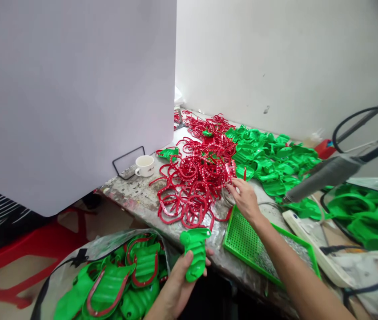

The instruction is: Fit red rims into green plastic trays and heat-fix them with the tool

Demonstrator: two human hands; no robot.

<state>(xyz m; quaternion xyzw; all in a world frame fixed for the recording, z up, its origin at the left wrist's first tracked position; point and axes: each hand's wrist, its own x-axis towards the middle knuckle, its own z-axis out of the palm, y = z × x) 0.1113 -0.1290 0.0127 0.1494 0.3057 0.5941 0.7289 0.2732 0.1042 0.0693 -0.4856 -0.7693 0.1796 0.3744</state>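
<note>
My left hand (pixel 180 275) is closed around a green ribbed plastic piece (pixel 195 253), held above the table's front edge. My right hand (pixel 244 198) reaches to the right side of a heap of red curved plastic strips (pixel 194 173). Its fingertips are at the strips, pinched together, but whether a strip is between them I cannot make out. Below the right forearm lies a green perforated tray (pixel 242 246) with small grey metal bits in its right part. Behind the right hand spreads a pile of green plastic pieces (pixel 272 155).
A white cup (pixel 144 165) stands left of the strips by a black wire frame (pixel 128 162). A bag of green pieces with red rims (pixel 115 284) sits lower left. A grey-handled tool (pixel 322 178) hangs at right, near another bag of green pieces (pixel 365 218).
</note>
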